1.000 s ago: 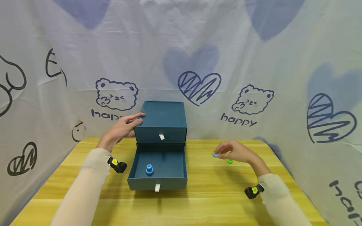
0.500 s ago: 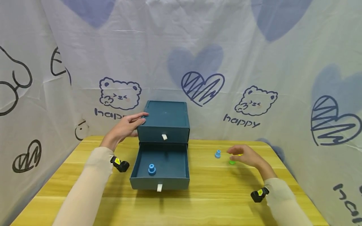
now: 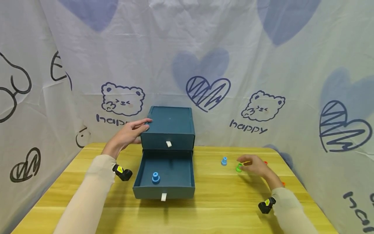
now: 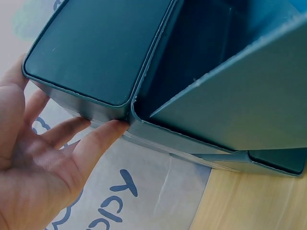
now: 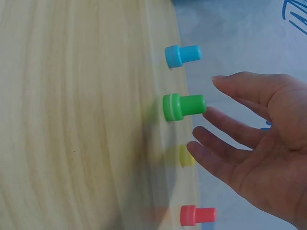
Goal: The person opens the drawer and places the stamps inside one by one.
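Observation:
My left hand point(image 3: 125, 136) rests against the left side of a dark teal two-drawer cabinet point(image 3: 170, 120), fingers spread and touching its upper part. The cabinet's lower drawer point(image 3: 163, 191) is pulled out, and a blue stamp-like plastic piece point(image 3: 155, 178) stands inside. At the right, my right hand point(image 3: 255, 165) is beside a green piece point(image 3: 238, 168) of the same shape. In the right wrist view, thumb and fingers are spread around the narrow top of the green piece point(image 5: 184, 106), not gripping it. Another blue piece point(image 3: 224, 161) stands to the hand's left.
A yellow piece point(image 5: 188, 155) and a red piece point(image 5: 196, 215) stand further along the wooden table point(image 3: 216, 201). Two reddish bits, a red one point(image 3: 265, 162) and an orange one point(image 3: 283, 184), show behind the right arm. A printed cloth point(image 3: 204, 39) hangs behind the table.
My right hand has let go of the blue piece, which now stands on the table. The hand then moved right to the green piece. My left hand stays on the cabinet.

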`<state>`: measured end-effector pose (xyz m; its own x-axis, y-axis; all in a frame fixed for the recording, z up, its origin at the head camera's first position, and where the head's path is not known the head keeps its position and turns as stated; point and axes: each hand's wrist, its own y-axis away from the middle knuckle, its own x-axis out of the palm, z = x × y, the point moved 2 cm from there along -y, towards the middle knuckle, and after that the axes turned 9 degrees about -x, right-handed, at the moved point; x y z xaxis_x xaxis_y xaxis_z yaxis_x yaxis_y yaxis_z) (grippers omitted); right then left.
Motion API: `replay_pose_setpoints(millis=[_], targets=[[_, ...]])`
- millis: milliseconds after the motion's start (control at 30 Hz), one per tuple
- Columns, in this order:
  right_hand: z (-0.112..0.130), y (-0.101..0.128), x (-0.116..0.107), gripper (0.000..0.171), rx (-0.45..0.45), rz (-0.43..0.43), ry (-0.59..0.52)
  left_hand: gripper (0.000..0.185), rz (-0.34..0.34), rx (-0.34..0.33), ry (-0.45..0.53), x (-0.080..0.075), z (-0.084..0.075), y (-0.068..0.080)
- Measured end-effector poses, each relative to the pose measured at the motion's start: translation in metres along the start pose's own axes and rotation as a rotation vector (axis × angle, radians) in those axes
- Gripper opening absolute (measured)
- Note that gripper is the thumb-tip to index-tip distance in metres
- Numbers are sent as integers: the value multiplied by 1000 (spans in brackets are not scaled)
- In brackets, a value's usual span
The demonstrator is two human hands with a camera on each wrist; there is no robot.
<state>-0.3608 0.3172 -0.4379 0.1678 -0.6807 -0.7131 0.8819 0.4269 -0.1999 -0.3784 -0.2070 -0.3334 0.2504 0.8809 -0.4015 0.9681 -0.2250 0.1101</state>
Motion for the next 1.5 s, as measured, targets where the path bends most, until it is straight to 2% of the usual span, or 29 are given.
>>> replay_pose_setpoints(millis=[167,500,900,1133,1333,1500], targets=[[-4,4,3,38,62,5,14,57,-3,-1,-8,1,1,1],[-10,2,5,40,23,15,35,55,-20,-8,11,1,-1,1],[-22,-2,12,43,95,8,1,55,-12,2,7,1,0,2],[-24,-5,16,38,129,16,16,54,-12,12,20,1,0,2],[-24,-4,16,28,104,7,20,54,-17,14,21,1,0,1],[-25,-3,17,26,78,6,16,53,-15,13,20,1,0,2]])
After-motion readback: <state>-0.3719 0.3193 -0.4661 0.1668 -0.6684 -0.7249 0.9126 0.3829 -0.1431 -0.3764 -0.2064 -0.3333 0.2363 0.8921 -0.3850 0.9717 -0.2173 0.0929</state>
